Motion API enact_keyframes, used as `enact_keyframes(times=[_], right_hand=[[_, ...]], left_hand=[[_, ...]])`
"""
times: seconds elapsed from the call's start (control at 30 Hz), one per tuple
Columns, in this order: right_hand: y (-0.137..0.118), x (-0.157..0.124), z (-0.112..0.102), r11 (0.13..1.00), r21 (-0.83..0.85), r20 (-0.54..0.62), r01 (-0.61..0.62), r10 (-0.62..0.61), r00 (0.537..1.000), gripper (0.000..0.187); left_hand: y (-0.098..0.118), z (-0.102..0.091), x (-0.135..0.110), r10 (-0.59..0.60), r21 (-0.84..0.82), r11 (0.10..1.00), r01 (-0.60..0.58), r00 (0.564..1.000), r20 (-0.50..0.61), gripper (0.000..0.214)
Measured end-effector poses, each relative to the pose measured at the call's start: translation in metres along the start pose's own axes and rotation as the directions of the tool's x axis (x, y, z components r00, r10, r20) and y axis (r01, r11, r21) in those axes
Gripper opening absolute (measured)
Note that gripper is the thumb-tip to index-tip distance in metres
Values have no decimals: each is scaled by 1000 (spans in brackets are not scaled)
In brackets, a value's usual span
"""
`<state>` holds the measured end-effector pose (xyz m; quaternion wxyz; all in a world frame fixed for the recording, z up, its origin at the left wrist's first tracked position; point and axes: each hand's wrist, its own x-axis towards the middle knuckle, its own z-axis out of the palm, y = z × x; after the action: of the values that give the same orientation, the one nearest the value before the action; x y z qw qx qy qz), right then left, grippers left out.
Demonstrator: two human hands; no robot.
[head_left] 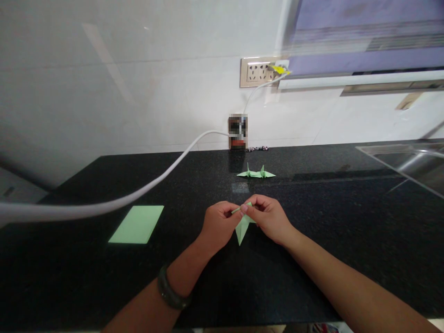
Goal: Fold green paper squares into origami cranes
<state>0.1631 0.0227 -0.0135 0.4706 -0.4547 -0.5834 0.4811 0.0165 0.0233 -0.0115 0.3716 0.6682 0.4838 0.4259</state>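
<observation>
Between my two hands is a partly folded piece of light green paper [243,227], its pointed end hanging down toward me. My left hand [219,226] pinches its upper left part, thumb on top. From the other side my right hand [272,218] pinches the upper part, and the two thumbs meet near the middle. The fingers behind the paper are partly hidden. Beyond my hands, two small green paper cranes [255,173] stand side by side on the black countertop [194,185]. A stack of flat green paper [138,225] lies to the left.
A white cable [166,171] curves from the left toward a pixelated box-like object [237,132] against the wall. Beside that lies a beaded string [258,149]. A wall socket [258,71] holds a plug. The metal sink [416,162] is at the right.
</observation>
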Motion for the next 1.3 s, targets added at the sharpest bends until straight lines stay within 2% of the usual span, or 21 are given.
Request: enact_keyframes(times=[0.13,0.33,0.43,0.57,0.83,1.1,1.3], right_hand=[[1,-1,-2,999,-19,-9,27,-27,1000,22],[3,1,-2,996,65,2,-68,68,998,44],[3,2,-2,991,91,9,-93,92,996,37],[1,2,-3,997,-2,7,-77,77,997,24],[0,2,-5,997,-43,-8,-58,58,998,25],[3,3,-5,993,81,3,-89,89,996,26],[2,4,-4,962,230,32,-147,143,989,24]], left_hand=[[2,-1,0,-44,-38,998,45,999,27,22],[0,0,1,-224,-273,929,250,967,121,24],[-3,1,2,-284,-364,881,304,953,109,25],[-4,3,3,-304,-421,850,318,947,103,27],[-2,2,3,-296,-415,852,318,948,118,26],[-3,0,2,-261,-405,867,289,957,125,27],[2,0,3,-280,-441,839,319,948,153,23]])
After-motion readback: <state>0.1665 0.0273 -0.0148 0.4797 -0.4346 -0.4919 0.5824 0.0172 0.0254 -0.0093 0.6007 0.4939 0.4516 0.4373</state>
